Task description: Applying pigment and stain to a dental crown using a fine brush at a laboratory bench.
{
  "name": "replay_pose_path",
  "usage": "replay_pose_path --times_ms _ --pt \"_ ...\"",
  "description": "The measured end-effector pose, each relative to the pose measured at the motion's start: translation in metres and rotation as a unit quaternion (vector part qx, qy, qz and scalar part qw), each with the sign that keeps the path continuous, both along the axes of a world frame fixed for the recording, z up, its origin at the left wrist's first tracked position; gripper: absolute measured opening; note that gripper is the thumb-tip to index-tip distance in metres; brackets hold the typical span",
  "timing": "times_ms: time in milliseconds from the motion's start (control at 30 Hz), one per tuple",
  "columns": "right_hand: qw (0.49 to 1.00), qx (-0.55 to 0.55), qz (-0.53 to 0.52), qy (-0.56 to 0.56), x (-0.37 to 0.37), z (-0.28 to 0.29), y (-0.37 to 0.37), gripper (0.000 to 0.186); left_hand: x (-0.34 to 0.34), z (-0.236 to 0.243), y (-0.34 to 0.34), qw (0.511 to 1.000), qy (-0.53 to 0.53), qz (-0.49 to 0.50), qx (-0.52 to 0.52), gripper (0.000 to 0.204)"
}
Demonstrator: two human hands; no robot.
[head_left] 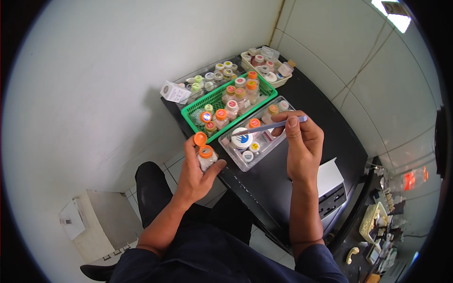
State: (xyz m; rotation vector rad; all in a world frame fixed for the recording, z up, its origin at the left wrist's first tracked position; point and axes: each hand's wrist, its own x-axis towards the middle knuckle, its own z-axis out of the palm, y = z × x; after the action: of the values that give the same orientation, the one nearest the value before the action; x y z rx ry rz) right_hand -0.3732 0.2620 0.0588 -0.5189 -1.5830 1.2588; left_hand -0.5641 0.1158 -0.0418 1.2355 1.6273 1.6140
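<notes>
My left hand [191, 181] grips a small clear jar [207, 160] with pale contents, its orange flip lid [200, 138] standing open. My right hand [304, 146] pinches a slim lilac-handled tool [299, 119] between thumb and fingers. Its thin tip points left, over or near a large white-lidded tub [243, 143] in a clear plastic tray [245, 168]; contact cannot be told. Smaller jars with white, yellow and orange lids share that tray. Just behind, a green basket [188, 116] holds several jars with orange, white and lime lids.
The black table [344, 132] also carries a cream bin [283, 82] of containers, more small pots and a white carton [174, 92] at the back. A silver slotted holder [330, 188] is right of my forearm. A cluttered side shelf [354, 236] runs along the tiled wall.
</notes>
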Motion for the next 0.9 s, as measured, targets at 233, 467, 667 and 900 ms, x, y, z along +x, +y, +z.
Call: replay_pose_path --times_ms 233,467,667,900 --pt "0.995 0.029 -0.056 0.071 0.028 0.016 0.02 0.033 -0.004 -0.003 0.002 0.999 0.03 -0.013 0.017 0.057" --pt "0.989 0.055 -0.098 0.1 0.05 0.026 0.03 0.033 -0.002 0.005 0.015 0.974 0.191 -0.07 0.105 0.044" --pt "0.981 0.062 -0.14 0.116 0.069 0.032 0.034 0.035 0.026 0.034 0.062 0.962 0.208 -0.091 0.148 0.046" --pt "0.972 0.077 -0.16 0.151 0.083 0.037 0.039 0.035 0.056 0.041 0.098 0.927 0.345 -0.032 0.141 0.041"
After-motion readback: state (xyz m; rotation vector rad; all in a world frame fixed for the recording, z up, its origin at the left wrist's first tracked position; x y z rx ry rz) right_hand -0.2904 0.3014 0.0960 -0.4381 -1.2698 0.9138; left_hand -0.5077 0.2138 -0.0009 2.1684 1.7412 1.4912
